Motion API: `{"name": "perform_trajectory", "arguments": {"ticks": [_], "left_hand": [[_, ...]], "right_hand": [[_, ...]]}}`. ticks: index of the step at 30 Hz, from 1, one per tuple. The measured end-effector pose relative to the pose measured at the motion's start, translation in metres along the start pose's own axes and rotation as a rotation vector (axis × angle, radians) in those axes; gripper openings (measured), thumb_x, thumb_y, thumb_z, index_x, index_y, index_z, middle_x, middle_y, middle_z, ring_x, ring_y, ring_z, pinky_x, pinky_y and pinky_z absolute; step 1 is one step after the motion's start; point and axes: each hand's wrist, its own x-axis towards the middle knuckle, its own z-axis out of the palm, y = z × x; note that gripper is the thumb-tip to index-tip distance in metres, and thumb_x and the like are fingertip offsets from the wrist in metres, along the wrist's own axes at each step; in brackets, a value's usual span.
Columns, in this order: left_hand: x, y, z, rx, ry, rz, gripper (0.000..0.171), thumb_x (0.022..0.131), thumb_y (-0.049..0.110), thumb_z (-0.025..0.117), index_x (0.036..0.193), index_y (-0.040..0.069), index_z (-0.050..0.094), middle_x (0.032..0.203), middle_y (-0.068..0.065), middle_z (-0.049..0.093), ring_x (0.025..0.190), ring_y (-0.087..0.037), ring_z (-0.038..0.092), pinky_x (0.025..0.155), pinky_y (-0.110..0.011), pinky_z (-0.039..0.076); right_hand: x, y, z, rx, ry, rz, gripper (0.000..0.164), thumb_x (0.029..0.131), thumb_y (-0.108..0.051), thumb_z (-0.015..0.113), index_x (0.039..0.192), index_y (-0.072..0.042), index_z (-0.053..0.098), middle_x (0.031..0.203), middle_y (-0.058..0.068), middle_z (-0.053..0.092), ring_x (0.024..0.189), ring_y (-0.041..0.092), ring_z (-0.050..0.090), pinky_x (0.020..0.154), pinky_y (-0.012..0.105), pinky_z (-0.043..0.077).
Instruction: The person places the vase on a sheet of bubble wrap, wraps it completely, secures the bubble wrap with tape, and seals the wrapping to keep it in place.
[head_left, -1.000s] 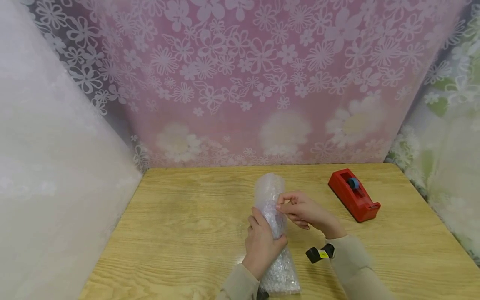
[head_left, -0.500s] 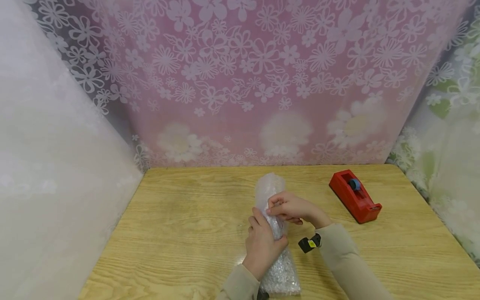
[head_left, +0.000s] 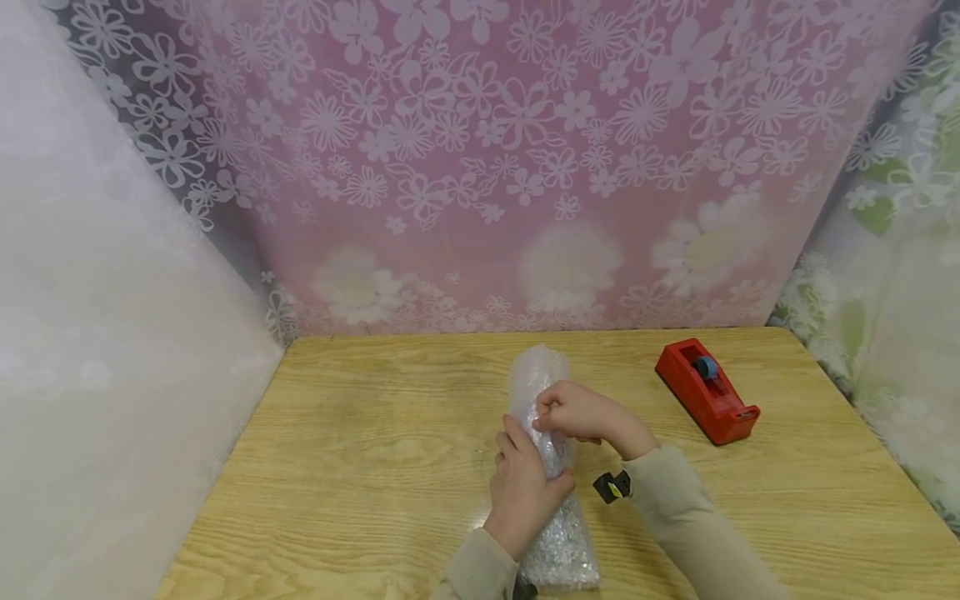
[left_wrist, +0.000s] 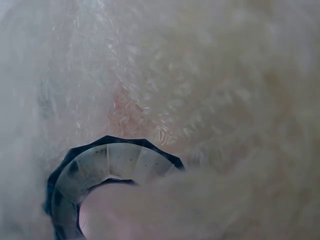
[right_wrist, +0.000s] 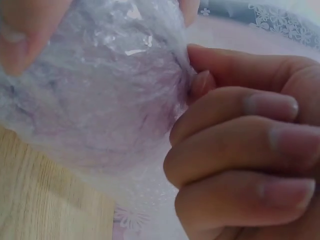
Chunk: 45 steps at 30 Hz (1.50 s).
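Observation:
A roll of clear bubble wrap (head_left: pixel 558 546) lies lengthwise on the wooden table in the head view. My left hand (head_left: pixel 521 492) grips it around the middle, thumb on the right side and fingers on the left. Farther up, my right hand (head_left: pixel 588 417) pinches the wrap between thumb and index finger; in the right wrist view its other fingers (right_wrist: pixel 225 155) are curled in. Purplish colour shows through the crinkled wrap (right_wrist: pixel 100 95) there. The left wrist view is hazy with plastic, where a faceted, dark-edged ring shape (left_wrist: pixel 107 155) appears, partly hidden.
A red tape dispenser (head_left: pixel 708 392) with a blue-cored roll stands at the right rear of the wooden table (head_left: pixel 360 467). Flowered curtains (head_left: pixel 450 167) hang behind the table and at its sides. A black wrist camera (head_left: pixel 611 486) sits at the right sleeve.
My right hand has moved left along the wrap, closer to my left fingers, and its forearm has followed. The left hand and the dispenser stay put.

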Motion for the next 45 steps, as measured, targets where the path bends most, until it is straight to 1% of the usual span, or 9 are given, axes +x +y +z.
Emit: {"name": "perform_trajectory", "arguments": {"ticks": [8,14,20,23,28,30,37,41,45], "left_hand": [[0.001,-0.001,-0.001,-0.004,-0.015,-0.016,0.112,0.069,0.037,0.083,0.147,-0.008,0.016,0.113,-0.024,0.045,0.082,-0.035,0.057,0.051,-0.041,0.045],[0.000,0.000,-0.001,-0.027,-0.023,-0.031,0.112,0.068,0.036,0.083,0.147,-0.007,0.015,0.113,-0.023,0.045,0.083,-0.033,0.056,0.051,-0.041,0.045],[0.000,0.001,-0.002,-0.021,-0.023,-0.033,0.112,0.069,0.036,0.082,0.147,-0.008,0.016,0.114,-0.024,0.045,0.083,-0.034,0.057,0.052,-0.042,0.046],[0.001,0.002,-0.002,-0.010,-0.021,-0.029,0.112,0.069,0.037,0.082,0.147,-0.008,0.017,0.114,-0.024,0.045,0.083,-0.035,0.057,0.052,-0.041,0.046],[0.001,0.002,-0.001,0.003,-0.014,-0.038,0.113,0.067,0.038,0.083,0.147,-0.007,0.018,0.115,-0.023,0.045,0.084,-0.035,0.058,0.055,-0.043,0.048],[0.001,0.003,0.000,0.009,-0.018,-0.039,0.112,0.068,0.038,0.083,0.147,-0.008,0.018,0.116,-0.024,0.046,0.084,-0.035,0.057,0.054,-0.042,0.048],[0.002,0.003,0.003,0.013,-0.010,-0.033,0.111,0.069,0.039,0.082,0.147,-0.007,0.018,0.115,-0.024,0.046,0.084,-0.035,0.057,0.052,-0.041,0.047],[0.001,0.002,0.004,0.007,-0.022,-0.044,0.113,0.071,0.039,0.081,0.149,-0.008,0.015,0.121,-0.027,0.045,0.089,-0.037,0.058,0.056,-0.044,0.050],[0.000,0.002,0.003,-0.011,-0.039,-0.051,0.116,0.071,0.037,0.081,0.152,-0.006,0.010,0.126,-0.029,0.043,0.092,-0.038,0.057,0.056,-0.044,0.050]], "right_hand": [[0.000,0.008,-0.004,-0.047,0.030,0.038,0.044,0.089,-0.027,0.069,0.055,-0.017,0.043,0.042,-0.006,0.035,0.033,0.007,0.031,0.034,0.022,0.031],[-0.002,0.020,-0.006,-0.001,0.015,0.029,0.051,0.090,-0.036,0.071,0.052,-0.016,0.043,0.041,-0.006,0.035,0.033,0.007,0.031,0.036,0.023,0.031],[-0.006,0.038,-0.001,0.063,0.066,0.047,0.055,0.087,-0.045,0.073,0.052,-0.013,0.045,0.042,-0.004,0.039,0.035,0.009,0.033,0.038,0.025,0.030],[-0.007,0.050,0.001,0.139,0.079,0.011,0.054,0.090,-0.038,0.073,0.056,-0.005,0.047,0.044,-0.002,0.042,0.037,0.011,0.036,0.040,0.027,0.033],[-0.010,0.069,0.003,0.302,0.039,-0.014,0.051,0.094,-0.027,0.069,0.069,0.012,0.047,0.050,0.001,0.047,0.043,0.012,0.042,0.044,0.025,0.038],[-0.010,0.076,0.004,0.352,0.030,-0.023,0.050,0.095,-0.026,0.068,0.070,0.011,0.046,0.051,0.001,0.049,0.045,0.011,0.045,0.045,0.024,0.039],[-0.011,0.103,0.014,0.589,-0.019,-0.068,0.031,0.100,-0.021,0.059,0.073,-0.009,0.051,0.059,-0.003,0.051,0.051,0.010,0.051,0.050,0.022,0.044],[-0.014,0.113,0.019,0.688,-0.053,-0.075,0.023,0.103,-0.016,0.052,0.081,-0.010,0.053,0.067,-0.001,0.054,0.057,0.010,0.055,0.053,0.024,0.049],[-0.017,0.115,0.022,0.704,-0.042,-0.071,0.019,0.103,-0.019,0.053,0.087,-0.008,0.055,0.071,0.002,0.055,0.059,0.012,0.057,0.053,0.026,0.051]]}}
